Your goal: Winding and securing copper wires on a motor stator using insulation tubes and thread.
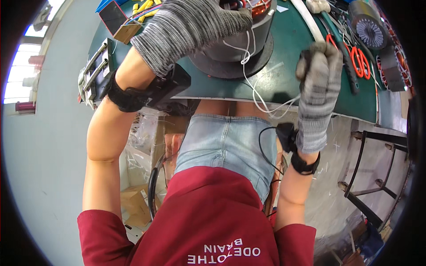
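A motor stator (259, 42), a dark grey ring with copper windings inside, stands on a round black base (222, 68) on the green worktable. My left hand (195, 29), in a grey striped knit glove, lies over its near left rim, thumb pressed against it; the other fingertips are hidden at the top edge. White cord (246, 57) hangs from the stator and loops past the table edge toward my right hand (320, 84). That hand, gloved too and slightly blurred, is raised right of the stator, its fingers bent closed around the cord, whose end I cannot see.
Red-handled scissors (359, 62), other hand tools and a white-headed mallet (318, 6) lie at the right. Further stator cores (368, 29) stand beyond them. At the left are a metal fixture (98, 68) and yellow pieces (144, 8). A black-framed stool (375, 177) stands on the floor.
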{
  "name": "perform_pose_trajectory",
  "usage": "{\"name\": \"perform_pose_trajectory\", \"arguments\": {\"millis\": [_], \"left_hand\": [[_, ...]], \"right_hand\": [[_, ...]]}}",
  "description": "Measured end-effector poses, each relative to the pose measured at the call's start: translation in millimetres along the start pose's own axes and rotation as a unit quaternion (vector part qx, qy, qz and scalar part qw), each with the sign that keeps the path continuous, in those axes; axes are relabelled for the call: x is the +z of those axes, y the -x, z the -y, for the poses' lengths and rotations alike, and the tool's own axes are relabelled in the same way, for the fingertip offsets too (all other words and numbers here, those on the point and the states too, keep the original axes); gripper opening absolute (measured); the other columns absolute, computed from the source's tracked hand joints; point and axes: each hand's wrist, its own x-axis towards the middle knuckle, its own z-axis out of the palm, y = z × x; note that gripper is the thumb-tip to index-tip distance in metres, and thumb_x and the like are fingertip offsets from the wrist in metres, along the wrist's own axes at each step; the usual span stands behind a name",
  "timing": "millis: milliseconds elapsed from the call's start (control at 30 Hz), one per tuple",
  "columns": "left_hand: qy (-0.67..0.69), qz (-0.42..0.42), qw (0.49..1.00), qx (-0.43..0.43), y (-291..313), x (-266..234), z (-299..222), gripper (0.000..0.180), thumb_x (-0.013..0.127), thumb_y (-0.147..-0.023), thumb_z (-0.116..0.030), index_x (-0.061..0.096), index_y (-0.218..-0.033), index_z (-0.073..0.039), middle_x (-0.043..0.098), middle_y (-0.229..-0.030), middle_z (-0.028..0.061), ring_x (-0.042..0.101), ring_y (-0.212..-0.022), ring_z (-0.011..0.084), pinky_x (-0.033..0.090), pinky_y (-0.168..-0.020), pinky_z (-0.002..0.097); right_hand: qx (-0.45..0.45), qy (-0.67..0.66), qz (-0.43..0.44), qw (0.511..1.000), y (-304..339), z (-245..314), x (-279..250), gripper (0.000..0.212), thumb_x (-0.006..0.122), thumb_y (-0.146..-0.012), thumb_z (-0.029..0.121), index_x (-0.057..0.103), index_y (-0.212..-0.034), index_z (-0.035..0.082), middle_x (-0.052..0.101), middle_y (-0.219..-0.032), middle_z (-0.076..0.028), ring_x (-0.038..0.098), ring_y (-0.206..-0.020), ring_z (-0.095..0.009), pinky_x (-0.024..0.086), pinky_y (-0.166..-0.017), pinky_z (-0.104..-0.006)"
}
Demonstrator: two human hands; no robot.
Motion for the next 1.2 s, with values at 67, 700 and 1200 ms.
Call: {"name": "perform_pose_trajectory", "arguments": {"millis": [67, 700, 1200], "left_hand": [[-0.042, -0.006, 0.999, 0.02, 2.4, -1.4, 3.6, 0.017, 0.059, -0.073, -0.011, 0.06, -0.088, -0.002, 0.046, -0.064, 0.0007, 0.042, -0.062, 0.0076, 0.038, -0.056, 0.0253], [-0.003, -0.003, 0.995, 0.099, 0.3, -1.0, 17.8, 0.016, 0.06, -0.075, -0.013, 0.057, -0.085, -0.001, 0.045, -0.064, 0.0022, 0.041, -0.063, 0.0093, 0.039, -0.058, 0.0263], [-0.051, -0.024, 0.993, 0.1, 10.6, 1.7, 4.0, 0.022, 0.061, -0.076, -0.015, 0.06, -0.094, -0.001, 0.047, -0.065, 0.0017, 0.043, -0.064, 0.0086, 0.04, -0.059, 0.0253]], "right_hand": [[-0.245, 0.237, 0.025, 0.94, -12.9, -5.1, 5.0, 0.014, 0.045, -0.088, 0.011, 0.056, -0.093, 0.003, 0.055, -0.073, -0.006, 0.052, -0.063, -0.013, 0.043, -0.06, -0.0243], [0.039, -0.096, 0.014, 0.995, 7.3, 10.7, 35.3, 0.016, 0.048, -0.085, 0.007, 0.049, -0.099, -0.001, 0.053, -0.084, -0.01, 0.051, -0.07, -0.019, 0.044, -0.067, -0.029], [0.07, -0.263, 0.154, 0.95, -13.0, -2.2, 16.3, 0.033, 0.049, -0.092, 0.028, 0.053, -0.115, 0.006, 0.058, -0.096, -0.003, 0.049, -0.071, -0.007, 0.041, -0.064, -0.0204]]}}
